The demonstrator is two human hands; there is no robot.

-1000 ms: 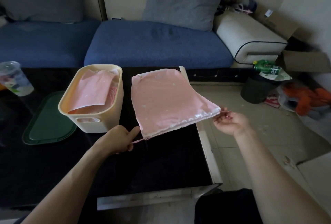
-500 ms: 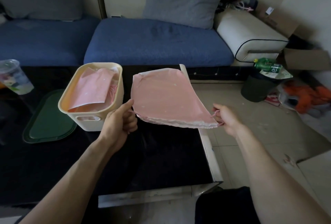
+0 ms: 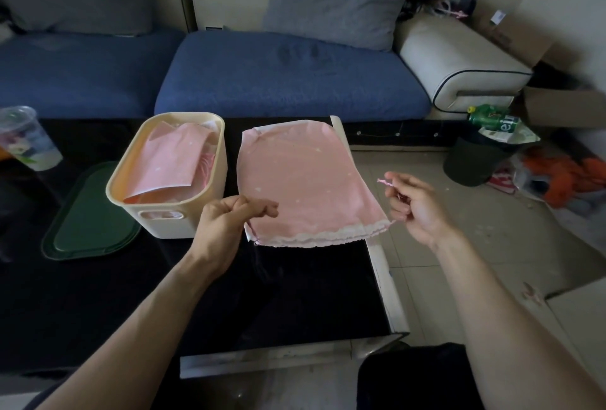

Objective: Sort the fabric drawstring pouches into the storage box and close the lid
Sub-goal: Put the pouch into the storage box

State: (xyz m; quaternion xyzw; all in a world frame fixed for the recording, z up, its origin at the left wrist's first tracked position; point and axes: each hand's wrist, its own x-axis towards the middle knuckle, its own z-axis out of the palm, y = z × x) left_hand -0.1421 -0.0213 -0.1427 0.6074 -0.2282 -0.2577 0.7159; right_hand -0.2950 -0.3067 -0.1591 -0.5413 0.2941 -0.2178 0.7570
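A plastic cup (image 3: pixel 28 137) stands left; blue sofa (image 3: pixel 288 76) behind.

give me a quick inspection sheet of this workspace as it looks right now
surface: black glossy table, pale trim along its right edge
job's things: pink pouch lies flat at the table's right edge, lace hem toward the person; cream storage box is open with pink pouches inside; green lid lies flat left of the box
clutter: plastic cup at far left
hands: left hand pinches the pouch's near left corner; right hand pinches the pink drawstring
cables: nothing seen
surroundings: blue sofa behind, bin with green bottle, cardboard boxes on tiled floor
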